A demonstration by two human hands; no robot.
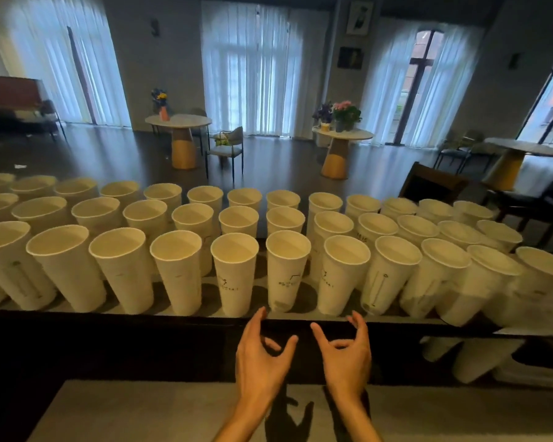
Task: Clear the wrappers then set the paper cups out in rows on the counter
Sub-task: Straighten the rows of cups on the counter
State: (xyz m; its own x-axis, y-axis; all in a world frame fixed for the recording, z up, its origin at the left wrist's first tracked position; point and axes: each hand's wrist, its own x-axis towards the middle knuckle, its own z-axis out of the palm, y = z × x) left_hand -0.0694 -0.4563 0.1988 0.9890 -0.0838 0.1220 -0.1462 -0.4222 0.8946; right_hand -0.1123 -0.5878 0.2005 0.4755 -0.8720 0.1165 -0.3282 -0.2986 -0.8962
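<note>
Tall white paper cups (287, 272) stand upright in three long rows across the raised counter (205, 311). Below the front row, my left hand (262, 358) and my right hand (345, 349) hover side by side, fingers curled and apart, holding nothing. Both hands are just short of the front-row cups near the middle, not touching them. No wrappers show on the counter.
A lower grey work surface (141, 409) lies under my forearms, behind a dark ledge. More cups (479, 358) lie on their sides at the right, below the counter. Beyond the counter are round tables (179, 122), chairs and curtained windows.
</note>
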